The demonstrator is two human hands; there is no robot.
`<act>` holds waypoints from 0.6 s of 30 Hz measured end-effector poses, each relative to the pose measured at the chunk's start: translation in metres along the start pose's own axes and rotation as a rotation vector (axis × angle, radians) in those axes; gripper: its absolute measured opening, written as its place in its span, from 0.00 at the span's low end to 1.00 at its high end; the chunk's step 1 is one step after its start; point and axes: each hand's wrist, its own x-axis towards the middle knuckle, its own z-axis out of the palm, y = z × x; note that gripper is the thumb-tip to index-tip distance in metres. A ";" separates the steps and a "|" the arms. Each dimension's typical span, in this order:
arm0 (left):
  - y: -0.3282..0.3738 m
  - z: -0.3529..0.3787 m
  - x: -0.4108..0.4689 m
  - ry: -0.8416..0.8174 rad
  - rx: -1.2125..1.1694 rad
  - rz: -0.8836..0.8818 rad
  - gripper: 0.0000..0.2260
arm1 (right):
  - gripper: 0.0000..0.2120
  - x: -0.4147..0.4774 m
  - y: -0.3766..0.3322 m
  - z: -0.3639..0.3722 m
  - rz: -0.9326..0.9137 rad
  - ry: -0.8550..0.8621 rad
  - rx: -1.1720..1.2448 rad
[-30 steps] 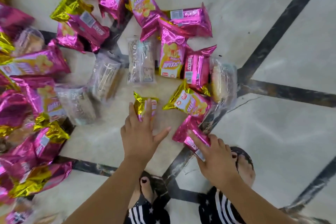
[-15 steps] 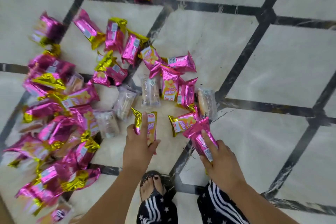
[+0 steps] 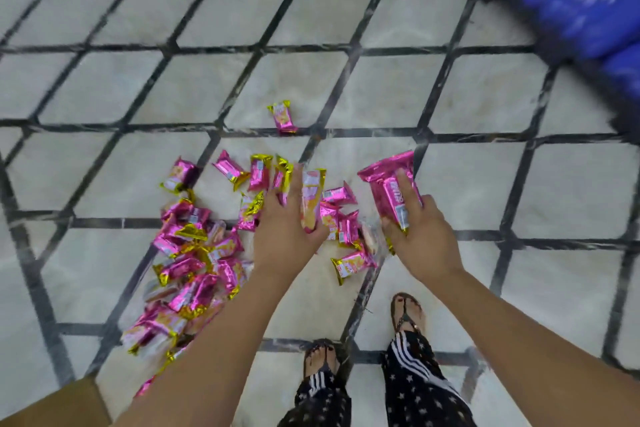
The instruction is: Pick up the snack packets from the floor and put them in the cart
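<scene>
Several pink and gold snack packets (image 3: 194,260) lie heaped on the tiled floor at the lower left and centre. One packet (image 3: 284,116) lies apart, farther out. My left hand (image 3: 282,232) holds a pink and yellow packet (image 3: 311,199) lifted above the heap. My right hand (image 3: 420,236) grips a larger pink packet (image 3: 389,184), also raised off the floor. The cart is not clearly in view.
A blurred blue object with a dark frame (image 3: 581,0) fills the top right corner. My feet in sandals (image 3: 407,310) stand at the bottom centre. The floor (image 3: 467,97) is pale tile with dark diagonal joints.
Both hands have risen from the floor, each carrying its packet. The view has pulled back and up, so the heap looks smaller and the blue object has come into sight.
</scene>
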 end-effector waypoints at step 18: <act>0.237 -0.103 -0.288 -0.436 0.004 0.649 0.48 | 0.39 -0.416 -0.011 -0.188 0.666 0.472 0.349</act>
